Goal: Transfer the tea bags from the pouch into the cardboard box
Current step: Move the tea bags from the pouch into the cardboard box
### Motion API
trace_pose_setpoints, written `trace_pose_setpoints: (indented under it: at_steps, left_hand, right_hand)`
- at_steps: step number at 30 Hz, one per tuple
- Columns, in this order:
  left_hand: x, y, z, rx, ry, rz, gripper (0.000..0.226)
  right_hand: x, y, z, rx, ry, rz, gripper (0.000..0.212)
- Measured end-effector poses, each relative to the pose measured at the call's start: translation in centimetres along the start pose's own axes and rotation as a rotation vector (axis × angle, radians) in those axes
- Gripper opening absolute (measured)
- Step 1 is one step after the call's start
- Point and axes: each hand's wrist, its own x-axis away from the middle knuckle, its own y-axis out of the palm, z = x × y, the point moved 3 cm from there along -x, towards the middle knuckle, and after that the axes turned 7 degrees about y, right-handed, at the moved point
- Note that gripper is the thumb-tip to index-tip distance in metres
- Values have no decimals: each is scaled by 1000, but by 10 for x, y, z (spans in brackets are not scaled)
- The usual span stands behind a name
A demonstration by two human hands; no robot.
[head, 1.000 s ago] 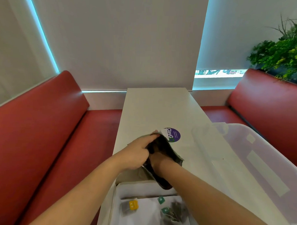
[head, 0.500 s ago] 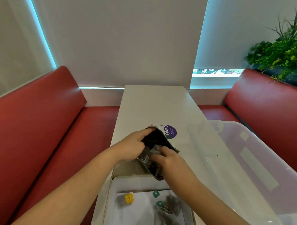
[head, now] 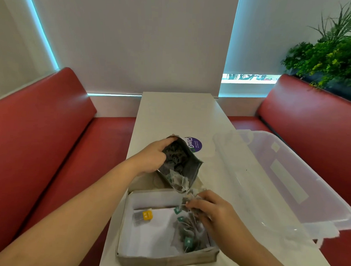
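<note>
My left hand [head: 153,158] grips the grey pouch [head: 182,163] by its upper edge, tilted with its open mouth down over the cardboard box [head: 166,260]. One mesh tea bag [head: 179,181] hangs half out of the pouch mouth. My right hand [head: 213,210] is over the box's right side, fingers pinched on tea bags by their strings and green tags. A pile of tea bags [head: 189,232] lies in the box's right half. A single tea bag with a yellow tag [head: 143,216] lies at the box's left.
The box sits at the near end of a narrow white table [head: 177,113]. A large clear plastic bin [head: 288,182] stands to the right, partly over the table edge. A purple round sticker [head: 195,144] lies behind the pouch. Red bench seats flank both sides; plants at far right.
My right hand has come out of the pouch and moved down over the box with tea bags. The view has tipped down, showing more of the box.
</note>
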Motion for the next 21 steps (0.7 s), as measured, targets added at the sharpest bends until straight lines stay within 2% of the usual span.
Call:
trace_pose_setpoints:
  at_steps: [5,12,14,16,19,21]
  left_hand:
    - [2,5,2,11,-4,10,75]
    - [1,5,-2,24,-7,-17,77]
    - [1,5,-2,29,-7,-21,79]
    - [3,5,-3,25,-11,-22,79]
    - [4,5,-4,30,-10,-23,78]
    - [4,6,-2,29,2,-17,76]
  right_hand:
    - [8,25,12,57,61,-126,28]
    - [13,33,16,143,65,-282,41]
    - [14,29,14,179,39,-330,37]
    - [12,20,8,208,1,-261,27]
    - [-7,6,-3,148,7,-39,17]
    - [-27,4,-10,169,-39,53,29]
